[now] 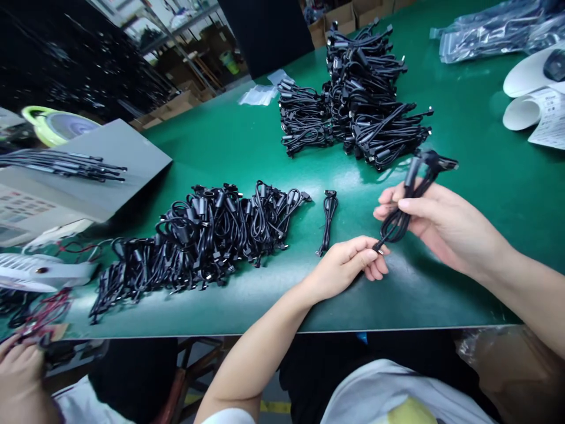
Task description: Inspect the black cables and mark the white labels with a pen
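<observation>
A coiled black cable (399, 221) is held up above the green table, its thick barrel and angled plug pointing away from me. My right hand (441, 221) is closed around the middle of the bundle. Between the thumb and fingers of my left hand (353, 262) is the small plug at the cable's lower end. One separate bundled cable (329, 218) lies just beyond my left hand. To the left spreads a long heap of bundled cables (212, 229). Farther back stands a larger stack of similar cables (366, 100).
Clear plastic bags (489, 32) and a curled paper roll (529, 106) lie at the right. A grey box (128, 159) with cables on top stands at the left, near a white device (44, 271). Another person's hand (20, 371) shows at the lower left.
</observation>
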Motion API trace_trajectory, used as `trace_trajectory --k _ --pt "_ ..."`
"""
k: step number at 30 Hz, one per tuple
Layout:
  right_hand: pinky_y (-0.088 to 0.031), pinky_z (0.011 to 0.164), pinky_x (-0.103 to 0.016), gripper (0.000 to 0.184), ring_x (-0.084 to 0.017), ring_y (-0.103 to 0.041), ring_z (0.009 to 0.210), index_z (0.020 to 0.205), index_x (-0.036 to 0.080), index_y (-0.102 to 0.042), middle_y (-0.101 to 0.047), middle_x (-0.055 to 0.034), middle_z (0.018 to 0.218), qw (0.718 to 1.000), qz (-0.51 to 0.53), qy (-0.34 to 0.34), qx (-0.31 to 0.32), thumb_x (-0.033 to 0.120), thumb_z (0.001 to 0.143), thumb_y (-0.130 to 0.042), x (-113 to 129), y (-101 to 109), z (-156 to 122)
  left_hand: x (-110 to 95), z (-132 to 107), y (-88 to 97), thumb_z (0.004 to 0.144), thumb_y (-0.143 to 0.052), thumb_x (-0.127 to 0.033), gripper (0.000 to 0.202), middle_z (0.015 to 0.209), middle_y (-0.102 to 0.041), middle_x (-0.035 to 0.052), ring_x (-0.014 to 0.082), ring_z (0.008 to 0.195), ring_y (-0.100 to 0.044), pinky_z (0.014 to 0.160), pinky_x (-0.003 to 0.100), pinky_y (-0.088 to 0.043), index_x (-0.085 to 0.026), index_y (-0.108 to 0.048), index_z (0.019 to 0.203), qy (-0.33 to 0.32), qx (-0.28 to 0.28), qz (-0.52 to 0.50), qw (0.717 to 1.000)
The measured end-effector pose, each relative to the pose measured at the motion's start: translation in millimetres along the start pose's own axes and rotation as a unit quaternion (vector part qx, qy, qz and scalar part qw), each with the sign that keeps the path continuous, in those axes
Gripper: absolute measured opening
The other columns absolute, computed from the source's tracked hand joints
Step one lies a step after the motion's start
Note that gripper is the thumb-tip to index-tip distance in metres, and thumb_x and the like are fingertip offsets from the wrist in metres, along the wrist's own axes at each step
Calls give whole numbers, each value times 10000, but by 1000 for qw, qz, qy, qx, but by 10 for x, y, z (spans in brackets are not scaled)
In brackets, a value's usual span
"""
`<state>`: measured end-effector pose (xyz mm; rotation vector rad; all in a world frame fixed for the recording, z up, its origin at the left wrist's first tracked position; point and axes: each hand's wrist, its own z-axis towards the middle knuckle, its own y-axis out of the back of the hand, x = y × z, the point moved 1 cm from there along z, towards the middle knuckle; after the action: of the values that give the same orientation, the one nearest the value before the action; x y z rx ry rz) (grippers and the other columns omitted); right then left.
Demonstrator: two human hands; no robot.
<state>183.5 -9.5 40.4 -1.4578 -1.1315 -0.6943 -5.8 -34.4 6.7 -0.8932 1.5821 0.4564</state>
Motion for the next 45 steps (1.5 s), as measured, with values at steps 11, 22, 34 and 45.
trace_trajectory --k 11,22,34,45 --pt "-424 424 -194 261 -80 -401 444 995 170 -706 -374 70 535 980 -65 -171 76 404 878 -713 -279 55 36 54 67 573 826 -693 -280 449 913 -604 3 123 720 -502 729 279 -400 -214 -573 1255 -23 -351 287 891" --pt "-503 789 -323 287 -185 -652 805 1087 174 -603 -701 -52 870 962 -106 -136 211 432 960 -610 -460 -123 -46 7 103 217 764 -806 -323 497 842 -575 -9 95 751 -547 738 228 -435 -175 -567 1174 -94 -227 -70 967" --pt "-289 465 -203 303 -68 -292 441 923 131 -680 -416 48 575 919 83 -307 233 422 921 -597 -407 -74 -80 -42 75 264 655 -878 -378 395 702 -526 -33 62 604 -421 595 225 -333 -146 -593 799 -85 -199 -203 955" --pt "-270 448 -173 298 -41 -272 417 843 125 -656 -384 63 549 917 122 -307 223 402 932 -590 -451 -45 -23 6 102 224 758 -818 -337 294 765 -532 -20 61 638 -400 640 206 -366 -144 -662 915 -100 -176 -266 942"
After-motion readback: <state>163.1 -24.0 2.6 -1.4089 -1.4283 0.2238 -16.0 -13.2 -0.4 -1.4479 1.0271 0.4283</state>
